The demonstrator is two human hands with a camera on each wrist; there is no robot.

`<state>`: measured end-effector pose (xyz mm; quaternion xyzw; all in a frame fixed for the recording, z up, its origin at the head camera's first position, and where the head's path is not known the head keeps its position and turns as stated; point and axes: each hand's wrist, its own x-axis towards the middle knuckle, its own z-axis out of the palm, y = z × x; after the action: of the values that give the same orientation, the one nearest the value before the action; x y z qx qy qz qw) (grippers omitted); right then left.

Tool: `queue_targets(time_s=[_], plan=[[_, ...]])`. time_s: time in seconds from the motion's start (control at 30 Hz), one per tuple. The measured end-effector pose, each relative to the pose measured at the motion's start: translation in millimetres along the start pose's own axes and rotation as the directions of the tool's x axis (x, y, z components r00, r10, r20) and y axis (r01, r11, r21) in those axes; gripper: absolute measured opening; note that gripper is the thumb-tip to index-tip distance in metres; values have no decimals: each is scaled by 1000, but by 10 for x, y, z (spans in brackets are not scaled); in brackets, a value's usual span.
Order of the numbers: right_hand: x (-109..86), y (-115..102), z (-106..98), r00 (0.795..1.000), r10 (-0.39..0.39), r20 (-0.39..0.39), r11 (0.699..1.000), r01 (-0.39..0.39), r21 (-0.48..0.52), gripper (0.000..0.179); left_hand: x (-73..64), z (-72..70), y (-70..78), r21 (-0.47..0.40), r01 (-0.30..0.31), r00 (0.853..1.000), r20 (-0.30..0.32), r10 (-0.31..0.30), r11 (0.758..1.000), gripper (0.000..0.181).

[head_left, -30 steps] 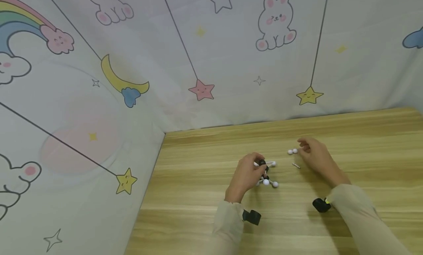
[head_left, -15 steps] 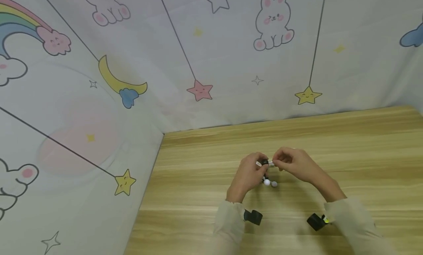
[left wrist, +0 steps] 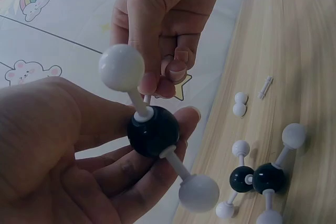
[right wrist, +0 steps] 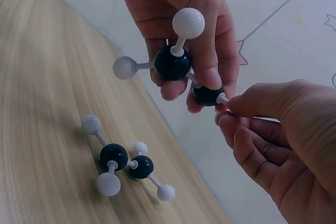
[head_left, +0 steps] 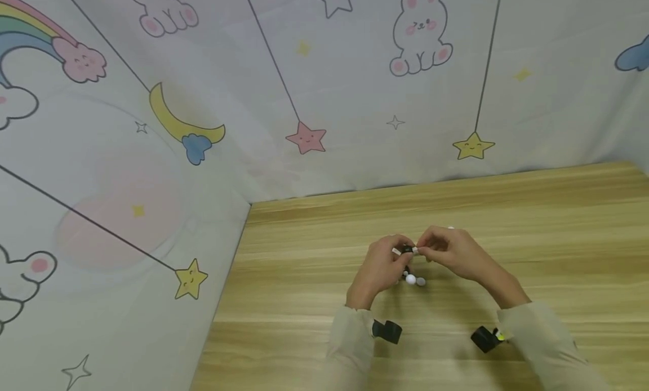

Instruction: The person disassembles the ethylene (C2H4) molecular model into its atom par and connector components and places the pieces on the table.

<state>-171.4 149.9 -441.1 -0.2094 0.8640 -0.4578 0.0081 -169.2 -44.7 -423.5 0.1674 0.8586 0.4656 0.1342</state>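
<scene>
My left hand [head_left: 377, 267] holds a ball-and-stick molecular model [right wrist: 172, 62] above the table. Two black balls joined by a white stick form its core, and white balls on sticks show on the nearer one. From the right, my right hand [head_left: 456, 256] pinches a short white connector stick [right wrist: 223, 98] at the other black ball [right wrist: 208, 94]. Its fingertips hide the stick's outer end. Below the hands, a second molecular model [left wrist: 269, 178] with two black balls and several white ones lies on the table.
Two loose white balls [left wrist: 240, 98] lie touching on the wooden table [head_left: 304, 323], near a loose white connector stick [left wrist: 266, 87]. A cartoon-printed cloth [head_left: 355, 154] hangs behind the table and along its left side.
My right hand has moved left from beside the loose white balls to the model in my left hand. The left hand has barely moved. Over the last half second both hands stay nearly still.
</scene>
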Motion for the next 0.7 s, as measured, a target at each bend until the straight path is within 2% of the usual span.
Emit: queue_targets(time_s=[0.23, 0.43, 0.7], plan=[[-3, -6, -6, 999, -50, -18, 999, 50, -18, 4, 13, -17, 18, 7, 19, 1000, -6, -19, 1000, 20], [-11, 22, -7, 999, -34, -14, 999, 34, 10, 6, 10, -5, 27, 3, 32, 999, -9, -32, 999, 19], [-17, 29, -11, 1000, -15, 2, 999, 15, 44, 5, 19, -1, 59, 62, 31, 999, -16, -30, 998, 19]])
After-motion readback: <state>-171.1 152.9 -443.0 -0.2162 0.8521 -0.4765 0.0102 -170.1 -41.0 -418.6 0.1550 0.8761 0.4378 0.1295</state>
